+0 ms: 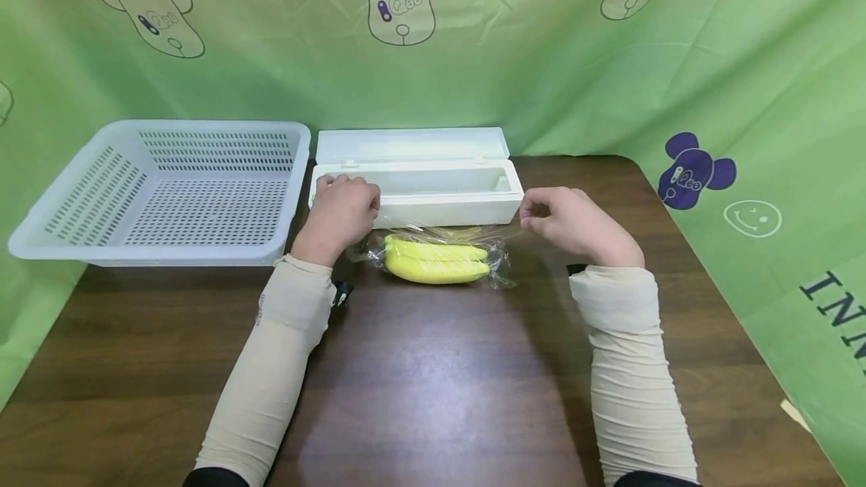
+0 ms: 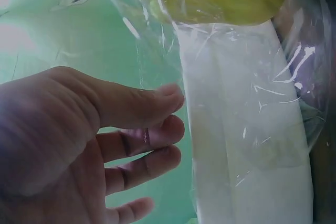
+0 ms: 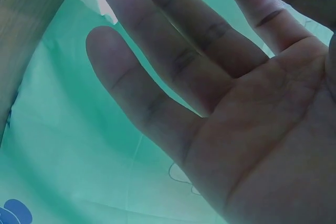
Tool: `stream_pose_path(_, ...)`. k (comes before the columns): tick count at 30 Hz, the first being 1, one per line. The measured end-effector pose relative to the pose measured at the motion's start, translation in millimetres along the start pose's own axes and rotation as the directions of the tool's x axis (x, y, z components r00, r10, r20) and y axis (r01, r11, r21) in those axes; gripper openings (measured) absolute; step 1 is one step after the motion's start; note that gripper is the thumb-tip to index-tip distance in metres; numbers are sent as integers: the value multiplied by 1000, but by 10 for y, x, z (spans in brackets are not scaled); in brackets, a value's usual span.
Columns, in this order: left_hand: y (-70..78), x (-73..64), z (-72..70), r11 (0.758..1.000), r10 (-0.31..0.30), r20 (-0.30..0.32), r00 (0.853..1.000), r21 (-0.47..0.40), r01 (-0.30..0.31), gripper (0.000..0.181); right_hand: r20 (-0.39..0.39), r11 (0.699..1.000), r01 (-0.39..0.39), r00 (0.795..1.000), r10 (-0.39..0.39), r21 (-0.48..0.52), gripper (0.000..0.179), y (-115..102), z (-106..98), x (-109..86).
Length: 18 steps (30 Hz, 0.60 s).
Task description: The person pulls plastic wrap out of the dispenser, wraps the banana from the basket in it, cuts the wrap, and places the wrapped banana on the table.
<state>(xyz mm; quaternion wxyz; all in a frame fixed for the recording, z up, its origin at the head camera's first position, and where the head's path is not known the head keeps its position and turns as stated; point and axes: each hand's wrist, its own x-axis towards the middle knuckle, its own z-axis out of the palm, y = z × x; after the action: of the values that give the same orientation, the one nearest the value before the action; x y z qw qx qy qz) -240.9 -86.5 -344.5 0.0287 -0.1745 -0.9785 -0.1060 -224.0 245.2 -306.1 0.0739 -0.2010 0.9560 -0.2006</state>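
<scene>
A bunch of yellow bananas point(image 1: 436, 261) lies on the table, wrapped in crinkled clear cling film point(image 1: 501, 261). Directly behind it stands a long white cling film box point(image 1: 446, 213), its lid point(image 1: 413, 145) raised at the back. At the box's left front corner, my left hand point(image 1: 341, 213) pinches the film's edge between thumb and fingertips; the left wrist view shows the film point(image 2: 157, 40) running up from there to the bananas. By the right front corner, my right hand point(image 1: 575, 224) pinches the film with thumb and index finger, its other fingers point(image 3: 152, 40) loosely spread.
A large pale-blue slotted basket point(image 1: 291, 194) stands left of the box, close beside it. All of this is on a dark brown wooden table point(image 1: 419, 382). Behind and to the right hangs a green printed cloth point(image 1: 541, 58), meeting the table's back edge.
</scene>
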Motion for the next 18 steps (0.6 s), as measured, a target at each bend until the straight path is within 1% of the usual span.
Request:
stream_pose_path(5, 7, -12, -25, 1000, 19, -8, 1000, -15, -19, 7, -6, 1000, -4, 1000, 4, 2, 4, 14, 27, 7)
stream_pose_path(10, 14, -48, -66, 998, 42, 6, 999, -39, -42, 6, -11, 1000, -23, 1000, 23, 6, 4, 38, 74, -25)
stream_pose_path(14, 8, -142, -91, 996, 68, 5, 998, -59, -67, 8, -31, 1000, -30, 999, 30, -1, 5, 70, 126, -78)
stream_pose_path(18, -18, -284, -96, 991, 123, -24, 992, -57, -124, 9, -72, 1000, -1, 997, 0, -16, 8, 90, 211, -153)
